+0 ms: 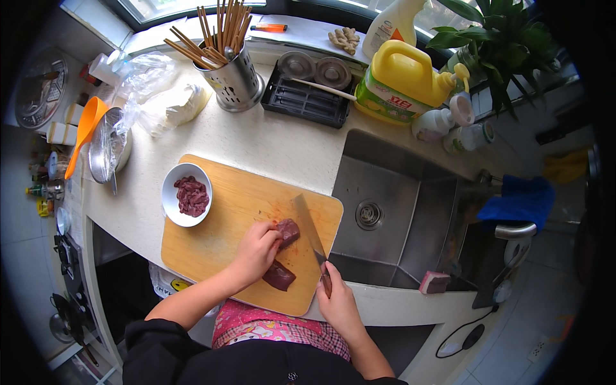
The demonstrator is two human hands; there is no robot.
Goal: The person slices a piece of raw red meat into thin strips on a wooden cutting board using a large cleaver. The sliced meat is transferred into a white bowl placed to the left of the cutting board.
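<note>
My left hand [258,249] is closed on a block of dark red raw meat [289,232], fingertips bent against its left side. A second piece of dark red meat [280,276] lies just below that hand. In my right hand [338,303] is the handle of a kitchen knife [309,223], its blade pointing away from me, right of the meat. Both pieces rest on a wooden cutting board [212,240]. A white bowl [168,204] of sliced dark red meat [192,196] stands on the board's far left corner.
Right of the board is a steel sink [378,179], with a pink-and-white sponge [434,283] on its near edge. Behind stand a chopstick holder [235,80], a black rack [305,102] and a yellow jug [401,80]. A covered metal bowl [106,147] and orange spoon [88,125] are at left.
</note>
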